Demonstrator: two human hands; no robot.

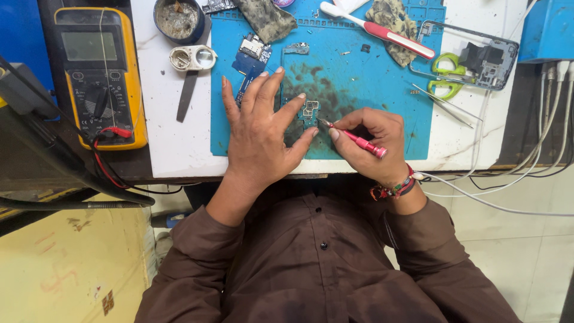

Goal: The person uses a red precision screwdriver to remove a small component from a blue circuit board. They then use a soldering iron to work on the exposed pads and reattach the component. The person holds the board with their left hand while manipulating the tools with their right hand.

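Note:
My left hand (260, 128) lies flat on a blue work mat (359, 78), its fingers spread, the index finger and thumb pinning a small dark circuit board (309, 111). My right hand (371, 143) grips a slim red-handled screwdriver (359, 139) like a pen. Its metal tip touches the board just right of my left fingertips. A second blue circuit board (251, 57) rests beyond my left fingers.
A yellow multimeter (98, 72) with red and black leads sits at the left. A round tin (177, 20), a loupe (192, 58), a red-and-white brush (382, 30), green scissors (445, 75), tweezers (445, 104), a phone frame (484, 57) and rags ring the mat. White cables (514, 179) hang right.

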